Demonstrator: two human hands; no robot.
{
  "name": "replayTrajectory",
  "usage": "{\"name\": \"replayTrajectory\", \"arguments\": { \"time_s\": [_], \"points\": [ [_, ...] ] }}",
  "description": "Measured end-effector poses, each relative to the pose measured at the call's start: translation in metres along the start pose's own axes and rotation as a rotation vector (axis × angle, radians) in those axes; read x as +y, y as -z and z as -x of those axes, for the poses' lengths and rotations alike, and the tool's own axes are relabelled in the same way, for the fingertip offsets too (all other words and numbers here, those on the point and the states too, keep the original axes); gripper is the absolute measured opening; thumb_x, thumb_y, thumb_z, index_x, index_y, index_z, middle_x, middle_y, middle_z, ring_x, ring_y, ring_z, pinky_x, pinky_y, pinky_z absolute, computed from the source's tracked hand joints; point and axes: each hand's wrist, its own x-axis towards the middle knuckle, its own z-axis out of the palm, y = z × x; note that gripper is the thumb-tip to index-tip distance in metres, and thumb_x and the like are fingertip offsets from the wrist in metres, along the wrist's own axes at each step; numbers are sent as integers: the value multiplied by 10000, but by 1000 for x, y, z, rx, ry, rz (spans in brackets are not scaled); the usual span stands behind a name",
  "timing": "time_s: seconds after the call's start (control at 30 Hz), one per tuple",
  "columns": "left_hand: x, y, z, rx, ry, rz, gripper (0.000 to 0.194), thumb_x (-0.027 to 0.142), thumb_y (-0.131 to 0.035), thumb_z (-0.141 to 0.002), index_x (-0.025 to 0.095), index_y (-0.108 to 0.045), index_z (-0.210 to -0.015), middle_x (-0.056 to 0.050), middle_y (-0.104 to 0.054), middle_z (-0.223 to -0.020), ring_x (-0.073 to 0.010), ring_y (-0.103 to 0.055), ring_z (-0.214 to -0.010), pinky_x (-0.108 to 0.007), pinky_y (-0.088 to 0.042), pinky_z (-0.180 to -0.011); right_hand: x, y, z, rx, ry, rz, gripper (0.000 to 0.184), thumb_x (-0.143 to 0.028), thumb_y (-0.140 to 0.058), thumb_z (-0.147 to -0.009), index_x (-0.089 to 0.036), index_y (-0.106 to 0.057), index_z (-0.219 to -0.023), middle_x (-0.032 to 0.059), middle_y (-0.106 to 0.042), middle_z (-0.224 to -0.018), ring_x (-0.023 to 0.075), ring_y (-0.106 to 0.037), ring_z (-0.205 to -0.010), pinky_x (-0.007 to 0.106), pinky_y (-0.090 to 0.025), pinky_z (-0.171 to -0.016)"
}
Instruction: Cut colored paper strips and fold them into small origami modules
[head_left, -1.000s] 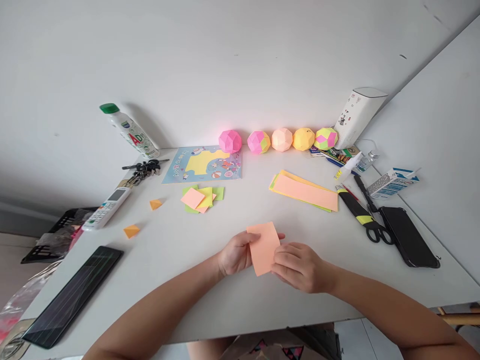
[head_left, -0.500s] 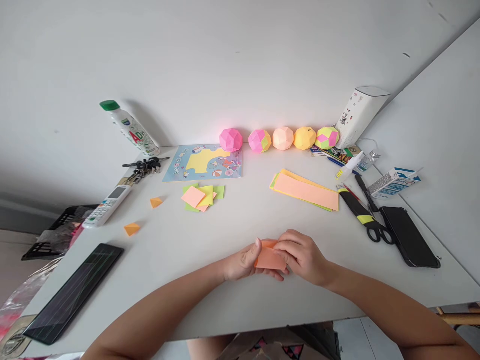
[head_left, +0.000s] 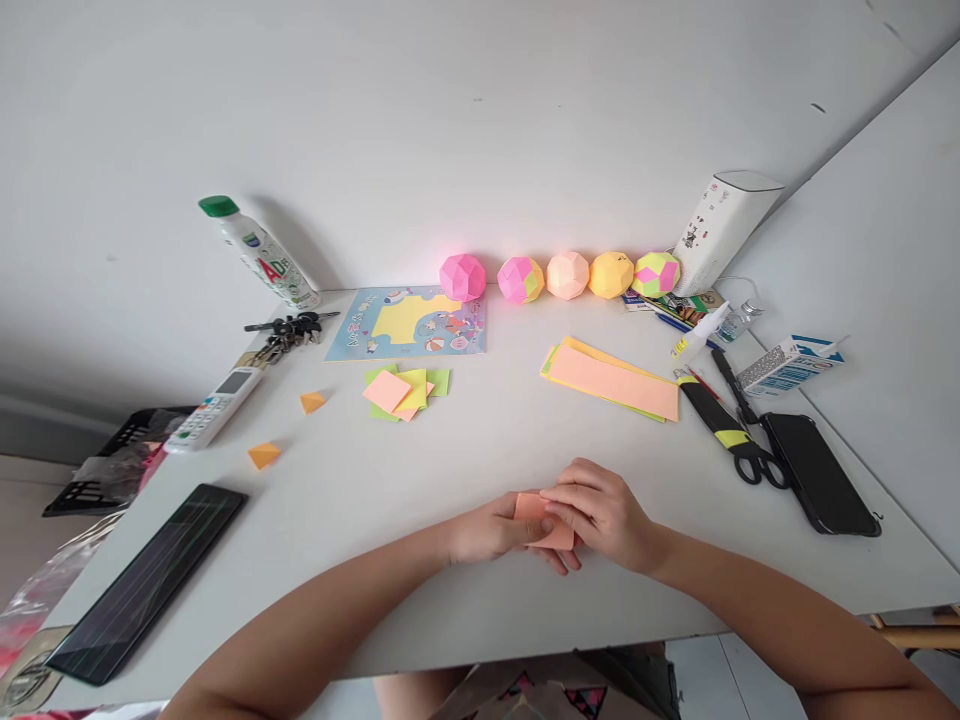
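Between my two hands, above the near part of the white table, is a small orange piece of paper (head_left: 556, 537). My left hand (head_left: 499, 527) holds it with the thumb lying across its face and the fingers underneath. My right hand (head_left: 600, 505) pinches its upper right part; the fingers hide that edge. Farther off lie a loose pile of small green, yellow and peach paper squares (head_left: 405, 392) and a stack of long paper strips (head_left: 611, 378), peach on top. Two small folded orange paper pieces (head_left: 264, 456) rest to the left.
Several faceted paper balls (head_left: 568, 275) line the wall behind a blue booklet (head_left: 352, 335). On the left are a bottle (head_left: 262, 260), keys (head_left: 289, 335), a white remote (head_left: 216, 408) and a dark phone (head_left: 150, 585). Scissors (head_left: 731, 435), a glue bottle (head_left: 697, 335) and a black phone (head_left: 817, 475) lie right.
My left thumb has come down from upright onto the paper's face, pressing it. The paper now sits flatter, and my right hand has barely moved.
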Motion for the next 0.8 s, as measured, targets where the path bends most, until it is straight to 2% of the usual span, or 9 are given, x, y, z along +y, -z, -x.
{"name": "replayTrajectory", "arguments": {
  "time_s": [0.17, 0.4, 0.6, 0.8],
  "points": [
    [1, -1, 2, 12, 13, 28, 351, 373, -447, -884, 115, -634, -1032, -135, -669, -957, -246, -622, -930, -434, -452, -878, 0, 1, 0, -23, -102, -92, 147, -190, -515, -865, -181, -661, -856, 44, -538, -754, 135, -527, -655, 262, -474, -561],
    [3, -1, 2, 38, 8, 19, 381, 386, -465, -874, 97, -626, -1063, -144, -667, -971, -256, -620, -942, -432, -470, -865, -4, 6, -4, -80, -252, -232, 135, -216, -549, -853, -161, -654, -788, 40, -576, -717, 111, -530, -584, 232, -452, -520],
    [4, -1, 0, 204, -38, -101, 381, 434, -530, -825, 106, -625, -994, -112, -665, -897, -253, -638, -884, -377, -535, -711, -3, 10, -6, -73, -273, -226, 176, -239, -546, -862, -171, -669, -756, 37, -589, -687, 115, -534, -587, 229, -448, -527],
    [-4, 3, -2, 337, -153, -250, 403, 445, -494, -842, 115, -586, -1056, -103, -666, -893, -218, -652, -812, -340, -559, -634, -1, 12, -8, -57, -302, -198, 186, -234, -542, -863, -166, -675, -752, 37, -602, -680, 117, -545, -596, 226, -438, -534]
  ]
}}
